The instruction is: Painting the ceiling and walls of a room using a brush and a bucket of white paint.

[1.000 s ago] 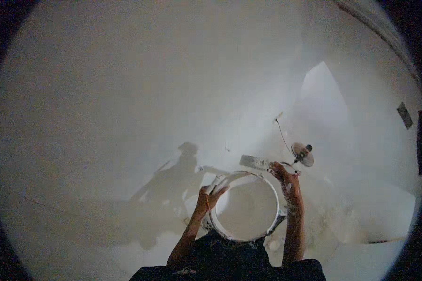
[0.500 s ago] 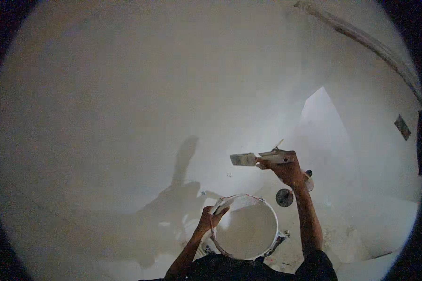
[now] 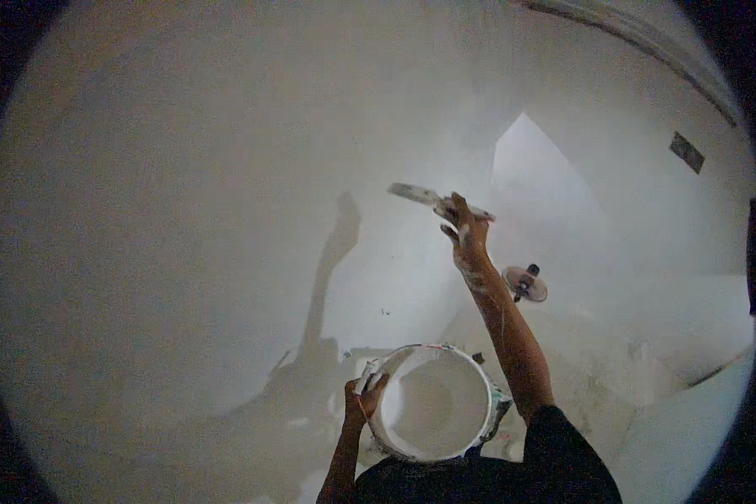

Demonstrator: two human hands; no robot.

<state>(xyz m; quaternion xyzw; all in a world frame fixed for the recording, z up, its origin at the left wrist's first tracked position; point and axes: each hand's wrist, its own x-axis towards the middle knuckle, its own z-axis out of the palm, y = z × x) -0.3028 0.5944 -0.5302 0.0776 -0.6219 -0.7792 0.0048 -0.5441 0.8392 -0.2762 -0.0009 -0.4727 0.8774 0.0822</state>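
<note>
My left hand (image 3: 367, 399) is closed on the left rim of a white bucket (image 3: 489, 403), held in front of my body. A pale, flat piece lies by those fingers; I cannot tell whether it belongs to the bucket. The bucket holds a pale, whitish liquid or paste. My right arm is stretched forward, and my right hand (image 3: 469, 228) grips a flat paintbrush (image 3: 413, 194), smeared whitish, its wide end pointing left. The brush is in front of the pale wall (image 3: 227, 210); whether it touches the wall is unclear. White smears mark my right hand and forearm.
A round, pale object with a dark middle (image 3: 525, 284) stands beyond my right forearm. On the wall at right is a dark rectangular plate (image 3: 687, 152). A dark, rough strip (image 3: 638, 34) curves across the upper right. My shadow falls on the wall to the left.
My right hand has moved up and slightly left with the paintbrush, the arm now stretched further out. My left hand stays on the bucket. The view has shifted, so the wall plate appears higher and further left.
</note>
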